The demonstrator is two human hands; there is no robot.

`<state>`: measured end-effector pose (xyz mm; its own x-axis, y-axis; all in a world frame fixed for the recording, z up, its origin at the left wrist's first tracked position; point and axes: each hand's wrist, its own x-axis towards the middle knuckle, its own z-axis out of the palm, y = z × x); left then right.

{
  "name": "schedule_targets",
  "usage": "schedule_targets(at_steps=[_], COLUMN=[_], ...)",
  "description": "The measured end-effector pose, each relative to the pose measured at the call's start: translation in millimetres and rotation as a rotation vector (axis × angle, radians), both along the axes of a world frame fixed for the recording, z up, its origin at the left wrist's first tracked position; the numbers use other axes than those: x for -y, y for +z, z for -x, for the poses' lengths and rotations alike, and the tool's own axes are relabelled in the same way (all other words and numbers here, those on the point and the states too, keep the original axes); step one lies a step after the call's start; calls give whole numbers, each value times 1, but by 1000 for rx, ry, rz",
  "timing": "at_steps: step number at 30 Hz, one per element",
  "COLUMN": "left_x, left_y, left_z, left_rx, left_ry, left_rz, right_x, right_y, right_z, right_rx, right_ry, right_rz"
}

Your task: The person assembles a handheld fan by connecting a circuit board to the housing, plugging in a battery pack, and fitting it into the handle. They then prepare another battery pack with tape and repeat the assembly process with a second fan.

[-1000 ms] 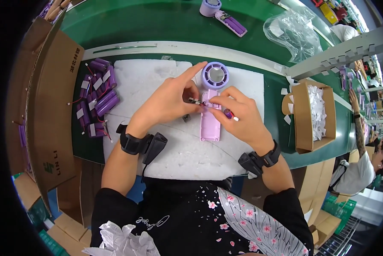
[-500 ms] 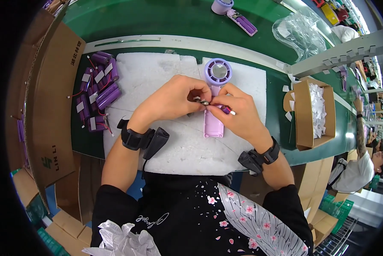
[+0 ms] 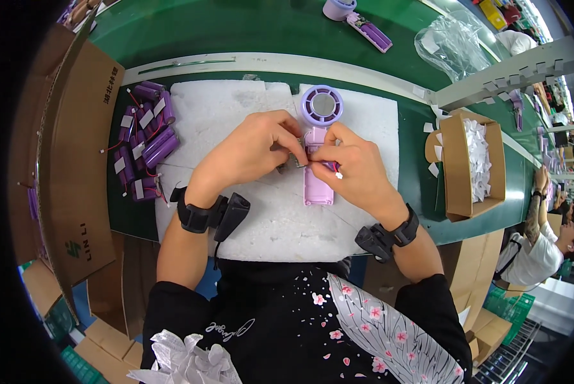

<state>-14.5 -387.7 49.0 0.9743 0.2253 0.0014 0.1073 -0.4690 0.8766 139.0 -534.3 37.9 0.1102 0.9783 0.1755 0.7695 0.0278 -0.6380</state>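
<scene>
A light-purple handheld fan lies on a white foam board (image 3: pixel 261 221), its round head (image 3: pixel 322 105) away from me and its open pink handle shell (image 3: pixel 318 187) toward me. My left hand (image 3: pixel 252 147) is closed at the shell's left side, thumb and finger pinching a small circuit board (image 3: pixel 300 157) that the fingers partly cover. My right hand (image 3: pixel 356 165) pinches over the shell. A short red wire with a white plug (image 3: pixel 338 174) sticks out below its fingers. Where wire and board meet is hidden by the fingertips.
Purple battery cells (image 3: pixel 147 137) with red leads lie piled at the left, beside a tall cardboard box (image 3: pixel 85 173). At the right stands a small carton (image 3: pixel 453 166) of white slips. Beyond the rail, another opened fan (image 3: pixel 370 32) and a plastic bag (image 3: pixel 450 48) lie on the green belt.
My left fingertips have shifted slightly left, and more of the handle shell shows between my hands. My right hand stays almost in place; the wire's plug now hangs lower. The fan has barely shifted.
</scene>
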Motion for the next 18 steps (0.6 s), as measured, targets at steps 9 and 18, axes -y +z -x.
schedule_targets(at_steps=[9, 18], left_x=[13, 15], left_y=[10, 9], left_z=[-6, -6], left_rx=[-8, -20], left_ry=[28, -11], left_rz=[25, 63], right_x=[-1, 0], right_y=[2, -3], right_z=[2, 11], right_rx=[121, 221], right_ry=[21, -97], right_rz=[-47, -34])
